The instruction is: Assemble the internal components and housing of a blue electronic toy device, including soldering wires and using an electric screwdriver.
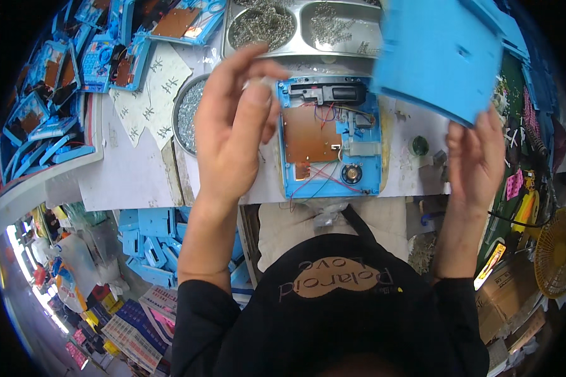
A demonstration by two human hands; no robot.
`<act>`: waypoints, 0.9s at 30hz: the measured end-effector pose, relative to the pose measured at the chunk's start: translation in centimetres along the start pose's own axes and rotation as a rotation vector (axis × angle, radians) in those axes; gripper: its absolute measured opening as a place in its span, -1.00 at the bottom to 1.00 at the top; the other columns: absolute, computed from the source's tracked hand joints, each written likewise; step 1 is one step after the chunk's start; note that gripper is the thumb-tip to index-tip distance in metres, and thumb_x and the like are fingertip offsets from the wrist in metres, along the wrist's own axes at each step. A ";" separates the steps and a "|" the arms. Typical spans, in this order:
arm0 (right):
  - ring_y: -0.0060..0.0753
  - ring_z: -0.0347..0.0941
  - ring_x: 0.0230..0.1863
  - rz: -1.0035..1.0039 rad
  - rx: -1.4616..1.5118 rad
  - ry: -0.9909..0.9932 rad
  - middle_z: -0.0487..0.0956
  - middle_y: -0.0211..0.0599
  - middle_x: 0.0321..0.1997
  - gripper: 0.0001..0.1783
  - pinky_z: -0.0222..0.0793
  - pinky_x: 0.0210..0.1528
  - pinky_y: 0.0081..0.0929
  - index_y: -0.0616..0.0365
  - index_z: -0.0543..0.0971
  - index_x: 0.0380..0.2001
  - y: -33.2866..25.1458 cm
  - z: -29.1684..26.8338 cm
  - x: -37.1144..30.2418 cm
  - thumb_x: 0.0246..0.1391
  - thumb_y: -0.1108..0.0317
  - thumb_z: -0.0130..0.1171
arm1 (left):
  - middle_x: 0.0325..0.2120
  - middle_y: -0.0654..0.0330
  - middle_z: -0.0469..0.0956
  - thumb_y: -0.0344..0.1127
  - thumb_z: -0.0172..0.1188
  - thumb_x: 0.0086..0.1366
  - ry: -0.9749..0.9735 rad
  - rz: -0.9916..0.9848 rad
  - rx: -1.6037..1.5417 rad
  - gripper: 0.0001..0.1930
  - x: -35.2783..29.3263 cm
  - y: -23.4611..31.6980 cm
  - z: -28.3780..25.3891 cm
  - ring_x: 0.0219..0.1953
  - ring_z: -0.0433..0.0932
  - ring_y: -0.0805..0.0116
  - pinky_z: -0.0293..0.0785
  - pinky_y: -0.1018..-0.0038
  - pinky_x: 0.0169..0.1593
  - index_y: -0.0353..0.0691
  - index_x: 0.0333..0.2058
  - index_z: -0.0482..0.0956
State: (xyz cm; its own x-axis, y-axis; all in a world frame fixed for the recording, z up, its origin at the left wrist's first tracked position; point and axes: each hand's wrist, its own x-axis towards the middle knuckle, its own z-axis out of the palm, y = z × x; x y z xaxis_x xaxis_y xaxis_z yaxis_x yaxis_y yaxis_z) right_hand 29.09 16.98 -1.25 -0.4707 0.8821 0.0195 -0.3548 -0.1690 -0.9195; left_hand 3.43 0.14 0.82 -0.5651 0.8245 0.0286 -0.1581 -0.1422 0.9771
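Note:
My right hand [476, 157] grips the lower right corner of a blue plastic housing cover [439, 60], raised and tilted above the right side of the table. My left hand [236, 125] is up in the air, fingers loosely curled and apart, with nothing visible in it. Between the two hands an opened blue device housing [372, 179] lies flat on the table. Inside it are a brown circuit board [309, 135], a small round speaker [351, 173], a black part [346, 93] along the top and thin coloured wires.
A metal tray [295, 53] of small metal parts stands behind the housing. Beside my left hand is a round tin [181, 135] of tiny pieces, partly hidden. Similar blue units [44, 122] are piled at the far left; blue shells [154, 232] lie below the table edge.

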 end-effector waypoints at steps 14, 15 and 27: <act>-0.69 0.43 -0.51 0.058 -0.531 -0.245 0.54 -0.43 -0.50 -0.28 0.37 -0.45 -0.68 0.27 0.17 0.45 0.2 3.9 -1.8 0.31 0.42 0.19 | -0.45 0.24 0.60 -0.41 0.39 0.25 -0.104 0.167 0.365 -0.27 0.6 -2.8 1.0 -0.48 0.50 0.67 0.44 0.69 -0.43 -0.47 0.33 0.26; -0.70 0.41 -0.52 0.072 -0.512 -0.212 0.53 -0.44 -0.51 -0.27 0.35 -0.46 -0.69 0.26 0.16 0.45 0.2 3.9 -2.0 0.31 0.43 0.19 | -0.45 0.23 0.59 -0.41 0.39 0.26 -0.102 0.198 0.348 -0.28 0.7 -2.9 1.2 -0.49 0.50 0.66 0.43 0.69 -0.44 -0.47 0.32 0.26; -0.73 0.49 -0.50 -0.060 -0.334 0.036 0.65 -0.17 -0.02 -0.35 0.32 -0.60 -0.80 0.30 0.25 0.41 -1.2 1.1 -1.2 0.34 0.33 0.15 | -0.64 0.23 0.51 -0.10 0.62 0.00 -0.242 -0.174 1.102 -0.61 -9.1 -0.9 -2.7 -0.60 0.47 0.45 0.39 0.48 -0.48 -0.24 -0.40 0.65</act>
State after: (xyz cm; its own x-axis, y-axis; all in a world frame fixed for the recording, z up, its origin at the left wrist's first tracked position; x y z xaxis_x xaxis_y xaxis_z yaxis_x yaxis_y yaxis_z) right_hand 29.22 15.64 0.30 -0.4265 0.9018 0.0690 -0.0941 0.0316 -0.9951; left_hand 6.58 -8.69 -0.90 -0.4156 0.8869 -0.2017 0.6455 0.4438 0.6215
